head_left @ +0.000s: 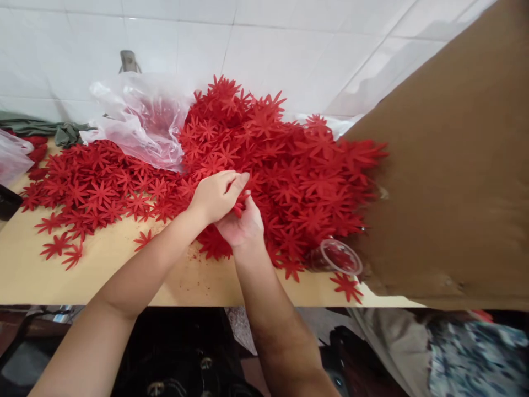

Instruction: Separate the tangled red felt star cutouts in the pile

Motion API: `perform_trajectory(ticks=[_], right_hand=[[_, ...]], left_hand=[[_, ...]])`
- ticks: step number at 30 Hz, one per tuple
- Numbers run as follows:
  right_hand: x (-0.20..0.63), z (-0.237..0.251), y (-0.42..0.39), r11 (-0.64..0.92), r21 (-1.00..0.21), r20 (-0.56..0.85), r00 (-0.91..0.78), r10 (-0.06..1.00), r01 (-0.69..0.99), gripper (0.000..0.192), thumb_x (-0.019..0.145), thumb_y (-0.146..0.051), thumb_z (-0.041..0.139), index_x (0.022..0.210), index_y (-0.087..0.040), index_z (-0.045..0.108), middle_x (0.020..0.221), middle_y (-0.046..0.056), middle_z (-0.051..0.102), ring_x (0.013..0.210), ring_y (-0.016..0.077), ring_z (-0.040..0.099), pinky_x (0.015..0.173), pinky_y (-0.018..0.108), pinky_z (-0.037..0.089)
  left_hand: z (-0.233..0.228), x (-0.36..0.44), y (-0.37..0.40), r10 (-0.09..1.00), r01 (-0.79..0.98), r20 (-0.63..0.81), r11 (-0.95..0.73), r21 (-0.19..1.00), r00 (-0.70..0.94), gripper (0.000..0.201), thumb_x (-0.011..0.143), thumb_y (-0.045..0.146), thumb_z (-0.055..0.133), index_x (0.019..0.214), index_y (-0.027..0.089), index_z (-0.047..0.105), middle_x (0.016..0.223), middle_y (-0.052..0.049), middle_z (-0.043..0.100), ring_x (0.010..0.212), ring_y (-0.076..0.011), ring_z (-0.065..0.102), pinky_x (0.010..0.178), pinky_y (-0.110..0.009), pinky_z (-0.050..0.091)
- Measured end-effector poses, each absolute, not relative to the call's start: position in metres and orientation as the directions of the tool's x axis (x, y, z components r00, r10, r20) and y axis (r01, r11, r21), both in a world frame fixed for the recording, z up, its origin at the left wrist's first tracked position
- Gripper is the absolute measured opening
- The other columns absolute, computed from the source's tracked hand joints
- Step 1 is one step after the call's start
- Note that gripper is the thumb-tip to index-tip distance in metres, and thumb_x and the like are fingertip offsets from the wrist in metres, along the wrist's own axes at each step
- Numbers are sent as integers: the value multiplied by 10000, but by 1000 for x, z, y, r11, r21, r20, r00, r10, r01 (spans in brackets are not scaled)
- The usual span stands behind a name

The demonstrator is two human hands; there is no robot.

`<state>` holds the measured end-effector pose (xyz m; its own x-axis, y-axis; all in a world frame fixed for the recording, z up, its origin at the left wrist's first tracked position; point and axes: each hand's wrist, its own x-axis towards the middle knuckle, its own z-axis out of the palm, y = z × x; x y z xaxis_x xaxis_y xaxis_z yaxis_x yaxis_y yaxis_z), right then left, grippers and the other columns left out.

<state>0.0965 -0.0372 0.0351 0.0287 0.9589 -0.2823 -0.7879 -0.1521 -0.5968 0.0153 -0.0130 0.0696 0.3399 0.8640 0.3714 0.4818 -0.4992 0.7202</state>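
My left hand [217,196] is curled over my right hand [244,223], which is turned palm up with its fingers bent. Between the two, a red flower-shaped cutout [238,209] shows only in part, folded or bunched, and both hands close on it; most of their fingertips are hidden. Right behind and around them lies a big heap of red flower cutouts [289,176] with narrow pointed petals. A lower spread of the same cutouts [95,184] reaches off to the left.
A clear plastic bag [140,118] lies on the heap. At the right, a clear plastic cup [339,258] rests on its side beside a large brown cardboard sheet [450,182]. White tiled wall [289,38] stands behind the wooden table [111,262]. Dark green cloth [68,134] lies far left.
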Motion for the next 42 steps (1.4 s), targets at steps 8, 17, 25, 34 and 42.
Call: perform_trajectory(ticks=[8, 17, 25, 34, 42], right_hand=[[107, 51, -45, -9, -846, -1, -16, 1000, -534, 610, 766, -729, 253, 828, -227, 592, 914, 74, 675, 1042, 209, 594, 945, 426, 470], [225, 76, -118, 125, -926, 242, 304, 921, 357, 390, 700, -522, 619, 919, -202, 665, 955, 69, 700, 846, 175, 631, 810, 360, 504], [281, 60, -128, -115, 43, -224, 121, 967, 992, 374, 813, -473, 442, 786, -180, 672, 815, 102, 697, 769, 247, 630, 624, 337, 381], [292, 60, -127, -15, -7, -191, 14, 982, 1000, 272, 800, -389, 499, 838, -185, 675, 929, 116, 702, 884, 277, 646, 738, 398, 464], [188, 67, -91, 225, -873, 237, -25, 971, 433, 353, 671, -370, 678, 989, -220, 646, 1016, 76, 665, 870, 208, 622, 805, 401, 500]], left_hand=[[57, 7, -20, 897, 175, 308, -374, 911, 317, 355, 720, 262, 630, 1065, 180, 608, 1097, -57, 671, 1027, -178, 608, 979, -333, 422], [76, -13, -12, 974, -338, -124, 182, 923, 188, 293, 866, 148, 473, 671, 280, 648, 595, 124, 646, 591, -11, 461, 506, -127, 382], [60, -1, -23, 934, -436, -229, 332, 837, 273, 89, 817, 189, 546, 754, 161, 602, 493, 63, 541, 396, -5, 439, 363, -120, 324], [51, 0, -41, 848, -438, -358, 513, 739, 390, 181, 800, 141, 508, 920, 124, 643, 819, -43, 707, 670, -104, 665, 627, -242, 548], [46, 15, -63, 819, -203, -335, 467, 861, 465, 44, 722, 160, 640, 752, 128, 636, 556, 33, 629, 429, -38, 539, 414, -153, 409]])
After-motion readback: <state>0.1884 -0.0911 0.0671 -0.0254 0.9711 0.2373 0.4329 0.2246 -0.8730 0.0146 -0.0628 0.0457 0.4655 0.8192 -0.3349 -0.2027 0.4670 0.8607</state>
